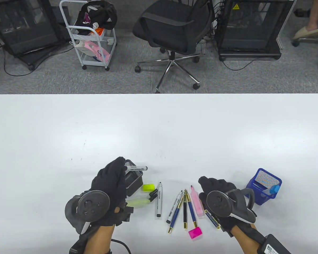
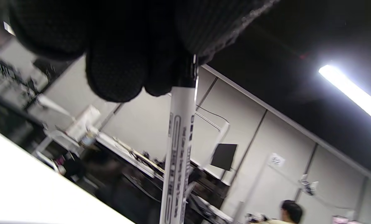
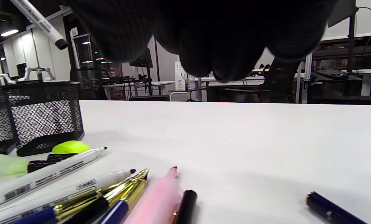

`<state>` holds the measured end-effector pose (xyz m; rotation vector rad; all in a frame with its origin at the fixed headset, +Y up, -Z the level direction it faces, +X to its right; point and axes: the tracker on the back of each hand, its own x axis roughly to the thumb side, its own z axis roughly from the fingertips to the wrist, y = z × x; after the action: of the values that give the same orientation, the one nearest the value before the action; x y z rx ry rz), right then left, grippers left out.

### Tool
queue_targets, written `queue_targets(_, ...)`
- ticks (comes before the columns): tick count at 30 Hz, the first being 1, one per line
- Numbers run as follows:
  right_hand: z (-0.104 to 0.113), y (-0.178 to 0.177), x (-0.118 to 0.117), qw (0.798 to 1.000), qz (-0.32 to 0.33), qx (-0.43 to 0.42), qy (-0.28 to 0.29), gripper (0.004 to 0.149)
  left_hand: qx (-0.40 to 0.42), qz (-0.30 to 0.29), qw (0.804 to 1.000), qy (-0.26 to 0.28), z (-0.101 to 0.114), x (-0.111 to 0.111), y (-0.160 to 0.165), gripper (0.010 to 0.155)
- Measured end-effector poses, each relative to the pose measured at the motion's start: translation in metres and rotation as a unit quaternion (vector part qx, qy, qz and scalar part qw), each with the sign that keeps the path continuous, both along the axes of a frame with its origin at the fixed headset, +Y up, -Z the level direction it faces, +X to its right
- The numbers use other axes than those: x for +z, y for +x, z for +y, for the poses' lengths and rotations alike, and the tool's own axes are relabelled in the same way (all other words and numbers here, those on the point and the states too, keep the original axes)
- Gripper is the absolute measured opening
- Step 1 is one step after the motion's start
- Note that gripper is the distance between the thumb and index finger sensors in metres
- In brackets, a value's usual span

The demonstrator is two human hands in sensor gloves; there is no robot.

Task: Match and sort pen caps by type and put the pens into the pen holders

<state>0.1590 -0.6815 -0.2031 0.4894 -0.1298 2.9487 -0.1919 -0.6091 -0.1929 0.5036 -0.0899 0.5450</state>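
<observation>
Nearest the bottom edge of the table view: magenta cap [image 1: 195,233] lying loose on the white table [image 1: 159,127], just below the pen row. Right hand [image 1: 214,189] low over the right end of that row, fingers curled downward; whether anything is pinched cannot be told. Navy pen [image 1: 212,219] partly under that hand.

Middle row, left to right: yellow highlighter [image 1: 137,202], uncapped; white marker [image 1: 159,199], tip pointing away; a second white marker [image 1: 174,207]; gold-trimmed navy and black pens [image 1: 185,209] fanned together; pink highlighter [image 1: 196,202], uncapped. Yellow cap [image 1: 148,187] just beside the black mesh holder [image 1: 133,180].

Left hand [image 1: 111,182] raised above the black mesh holder, fingertips [image 2: 117,77] closed round one end of a capped white marker [image 1: 137,167], barrel roughly level over the holder's rim.

To the right, blue mesh holder [image 1: 265,185] standing upright near the right hand, a light blue object [image 1: 274,189] inside.

Beyond the table: office chair [image 1: 175,34], white trolley [image 1: 91,34].
</observation>
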Motion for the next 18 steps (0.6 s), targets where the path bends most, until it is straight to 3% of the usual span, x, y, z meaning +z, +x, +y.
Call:
queue_targets(7,-0.003,0.002,-0.004,1.000,-0.007,0.017,-0.009,0.061,-0.147,0.066,0.985,-0.062,-0.006,-0.019,0.024,0.042)
queue_targets(18,-0.003,0.013,-0.007,1.000,-0.009,0.016,-0.022,0.061,-0.276,0.036,0.942,-0.190,-0.034,-0.066,0.073,0.042)
